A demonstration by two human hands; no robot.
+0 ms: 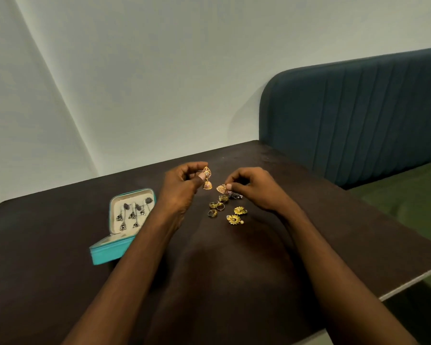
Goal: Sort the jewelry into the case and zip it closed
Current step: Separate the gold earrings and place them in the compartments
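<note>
My left hand [182,185] pinches a gold bell-shaped earring [206,179] and holds it up above the table. My right hand [254,188] pinches a second gold earring [221,188] just over the pile. Below the hands lie several gold rings [216,206] and two gold flower studs [237,215] on the dark table [309,207]. To the left stands the open teal jewelry case [125,222]. Its cream lid panel holds several dark silver earrings [133,214].
A dark teal ribbed headboard or sofa back [358,115] stands behind the table's right side, with a green cushion [408,192] below it. A pale wall runs behind. The table's right edge [408,282] is near my right forearm.
</note>
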